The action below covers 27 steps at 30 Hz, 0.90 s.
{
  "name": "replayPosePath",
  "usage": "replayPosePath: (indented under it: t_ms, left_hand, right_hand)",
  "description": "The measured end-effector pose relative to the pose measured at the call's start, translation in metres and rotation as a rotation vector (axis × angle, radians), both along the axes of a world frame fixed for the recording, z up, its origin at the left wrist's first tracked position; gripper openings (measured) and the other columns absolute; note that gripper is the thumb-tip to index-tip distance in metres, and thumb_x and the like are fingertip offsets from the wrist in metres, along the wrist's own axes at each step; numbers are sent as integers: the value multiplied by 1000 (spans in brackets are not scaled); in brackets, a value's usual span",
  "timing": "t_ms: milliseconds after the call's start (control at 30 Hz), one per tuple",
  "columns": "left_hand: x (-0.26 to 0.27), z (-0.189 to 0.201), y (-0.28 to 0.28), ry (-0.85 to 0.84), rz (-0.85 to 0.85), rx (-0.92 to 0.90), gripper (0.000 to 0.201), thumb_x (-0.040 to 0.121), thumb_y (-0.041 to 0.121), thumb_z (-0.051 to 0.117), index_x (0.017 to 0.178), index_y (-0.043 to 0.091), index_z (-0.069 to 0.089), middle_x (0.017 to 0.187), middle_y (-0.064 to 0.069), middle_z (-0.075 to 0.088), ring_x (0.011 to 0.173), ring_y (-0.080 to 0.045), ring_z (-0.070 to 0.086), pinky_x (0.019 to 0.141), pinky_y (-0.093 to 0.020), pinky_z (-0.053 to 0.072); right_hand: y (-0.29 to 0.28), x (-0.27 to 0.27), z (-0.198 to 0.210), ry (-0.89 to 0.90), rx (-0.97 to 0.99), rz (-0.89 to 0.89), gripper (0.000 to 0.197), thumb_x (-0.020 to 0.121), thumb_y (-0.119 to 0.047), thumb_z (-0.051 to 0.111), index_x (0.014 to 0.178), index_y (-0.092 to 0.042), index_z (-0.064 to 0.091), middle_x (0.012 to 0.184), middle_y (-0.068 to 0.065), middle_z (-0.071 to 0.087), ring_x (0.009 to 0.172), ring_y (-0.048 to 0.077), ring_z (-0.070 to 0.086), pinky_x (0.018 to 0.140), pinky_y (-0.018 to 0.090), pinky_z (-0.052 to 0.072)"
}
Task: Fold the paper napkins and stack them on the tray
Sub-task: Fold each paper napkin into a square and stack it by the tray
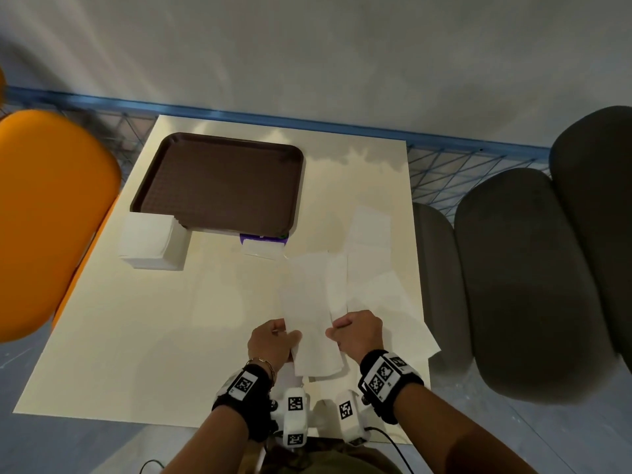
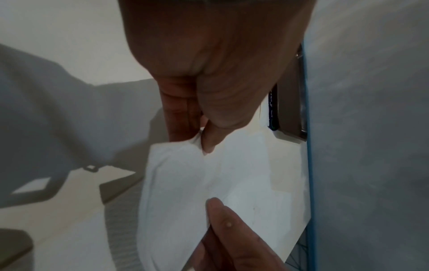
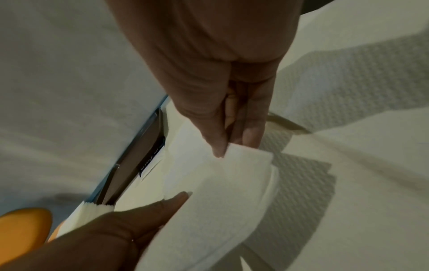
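A long white paper napkin [image 1: 309, 309] lies folded in a strip near the table's front edge. My left hand [image 1: 273, 342] pinches its left edge between thumb and fingers [image 2: 206, 139]. At the strip's right edge my right hand [image 1: 355, 331] pinches it the same way [image 3: 226, 144]. The napkin [image 2: 209, 192] shows white between both thumbs in the wrist views, also as napkin [image 3: 216, 183]. The brown tray [image 1: 219, 181] sits bare at the table's far left. Several other unfolded napkins [image 1: 371, 254] lie to the right.
A stack of white napkins [image 1: 152, 242] stands at the tray's near left corner, and a purple-edged napkin pack [image 1: 263, 244] lies at its near edge. An orange chair [image 1: 48, 217] is left of the table [image 1: 136, 336], grey seats [image 1: 523, 285] right.
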<state>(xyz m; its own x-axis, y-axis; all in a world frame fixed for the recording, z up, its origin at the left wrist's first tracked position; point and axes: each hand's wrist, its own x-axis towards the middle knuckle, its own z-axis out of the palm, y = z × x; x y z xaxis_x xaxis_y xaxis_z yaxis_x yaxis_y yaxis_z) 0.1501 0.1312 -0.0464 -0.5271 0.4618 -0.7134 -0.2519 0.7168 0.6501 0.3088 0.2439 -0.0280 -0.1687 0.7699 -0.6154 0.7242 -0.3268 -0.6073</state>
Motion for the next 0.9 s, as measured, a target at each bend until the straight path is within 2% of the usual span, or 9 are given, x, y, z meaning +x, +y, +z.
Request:
replayPosePath:
  t_ms: [67,200,333,500,667,900]
  left_hand:
    - [1,-7,-1,42,-21,-13,27,62,38,79,88,32,76,78,9,79,76,-19,78,78,-43,65]
    - [4,-5,0,65,23,-8,22,74,25,85,95,25,77,81,5,80,75,-21,77,76,-43,66]
    - [7,-7,1,48,65,-10,21,79,18,84,98,20,76,83,0,80,74,-22,77,69,-38,66]
    - [7,-12,-1,23,69,7,17,80,17,84,95,20,77,80,1,80,74,-24,78,73,-44,67]
    - [5,-18,-4,-28,75,24,16,81,13,83,95,18,78,82,-1,81,80,-26,79,77,-46,66]
    - [3,-23,-7,-65,92,53,15,83,8,82,96,13,78,83,-5,81,82,-31,79,76,-48,66]
  right_hand:
    - [-3,1,-3,-23,9,22,25,72,-17,97,71,-27,73,80,1,79,77,20,78,83,34,65]
    - [-7,3,-7,-59,5,29,25,70,-17,97,72,-26,73,84,1,80,80,18,78,86,33,65]
    - [-11,4,-9,-44,-39,15,24,66,-18,97,72,-24,74,81,0,79,80,21,79,84,38,66]
    - [-15,4,-9,5,-83,-25,23,69,-31,94,84,-25,77,83,-5,79,81,17,77,85,39,65]
    - [-10,5,-4,48,-179,-97,29,74,-19,93,94,-11,74,78,10,79,61,19,73,77,42,67]
    - [1,1,-4,8,-154,-35,15,81,-21,88,86,-12,78,72,6,76,59,19,67,64,33,65]
